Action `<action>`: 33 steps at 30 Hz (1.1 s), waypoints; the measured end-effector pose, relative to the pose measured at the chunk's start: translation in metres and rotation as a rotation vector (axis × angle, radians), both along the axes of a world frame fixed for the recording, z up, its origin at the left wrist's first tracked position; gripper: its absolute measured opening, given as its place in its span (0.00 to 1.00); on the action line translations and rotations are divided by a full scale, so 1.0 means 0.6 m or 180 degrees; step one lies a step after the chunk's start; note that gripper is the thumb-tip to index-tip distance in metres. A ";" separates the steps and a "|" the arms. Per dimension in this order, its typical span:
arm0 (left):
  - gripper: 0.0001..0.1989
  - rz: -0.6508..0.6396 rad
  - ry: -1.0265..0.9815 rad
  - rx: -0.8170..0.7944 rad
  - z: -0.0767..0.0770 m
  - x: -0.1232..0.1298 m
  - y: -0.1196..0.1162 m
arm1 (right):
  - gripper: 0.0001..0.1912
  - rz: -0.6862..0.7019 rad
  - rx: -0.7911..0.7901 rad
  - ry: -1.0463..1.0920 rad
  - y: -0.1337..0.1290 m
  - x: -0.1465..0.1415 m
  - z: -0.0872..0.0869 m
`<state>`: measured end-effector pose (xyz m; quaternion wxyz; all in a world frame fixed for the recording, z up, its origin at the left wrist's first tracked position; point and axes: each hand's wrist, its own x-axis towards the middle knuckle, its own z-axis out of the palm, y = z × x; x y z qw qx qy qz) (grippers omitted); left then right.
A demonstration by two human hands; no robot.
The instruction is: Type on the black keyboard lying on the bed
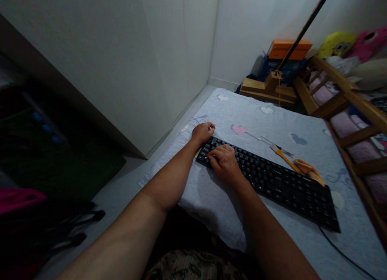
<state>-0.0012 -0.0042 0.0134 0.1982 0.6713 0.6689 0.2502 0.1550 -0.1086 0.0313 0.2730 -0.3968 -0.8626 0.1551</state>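
Note:
A black keyboard (272,179) lies at a slant on a table with a pale patterned cloth (250,123). At the keyboard's far left corner rests my left hand (203,133), its fingers curled inward; what they hold, if anything, is hidden. Over the left-hand keys is my right hand (224,161), with thumb and fingers bent together near a small light thing too small to name. Behind the keyboard lie a brush with an orange handle (286,158), a thin metal tool (267,141) and a folded tan cloth (310,170).
A tall pale cabinet (151,62) stands left of the table. Beyond the far edge are wooden blocks (256,86) with a dark pole and an orange box (288,49). A wooden bed rail (356,106) runs along the right. The keyboard's cable (341,252) trails off the lower right.

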 end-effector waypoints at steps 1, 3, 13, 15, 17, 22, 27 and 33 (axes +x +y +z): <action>0.15 -0.0017 0.0000 0.0001 -0.001 0.000 0.001 | 0.10 -0.0007 -0.0012 -0.0009 0.001 0.001 0.000; 0.14 -0.0038 0.0002 0.0003 -0.003 -0.001 0.002 | 0.10 -0.0011 -0.0027 -0.0034 0.001 0.002 0.000; 0.14 -0.0008 -0.0020 0.0036 -0.005 -0.002 0.001 | 0.09 -0.0082 0.0013 -0.0050 0.002 0.010 0.004; 0.14 -0.0014 -0.0027 0.0040 -0.005 -0.002 0.001 | 0.09 -0.0074 -0.0011 -0.0067 0.001 0.012 0.006; 0.14 -0.0018 -0.0039 0.0046 -0.005 -0.002 0.001 | 0.09 -0.0067 -0.0032 -0.0083 0.000 0.014 0.006; 0.14 0.0002 -0.0043 0.0021 -0.004 -0.002 0.001 | 0.09 -0.0121 0.0010 -0.0109 -0.005 0.020 0.005; 0.14 -0.0008 -0.0062 0.0025 -0.003 -0.003 0.000 | 0.09 -0.0102 -0.0024 -0.0154 -0.009 0.025 0.006; 0.14 -0.0016 0.0007 0.0014 -0.001 -0.002 0.000 | 0.09 -0.0208 0.0005 -0.0082 -0.011 0.029 0.005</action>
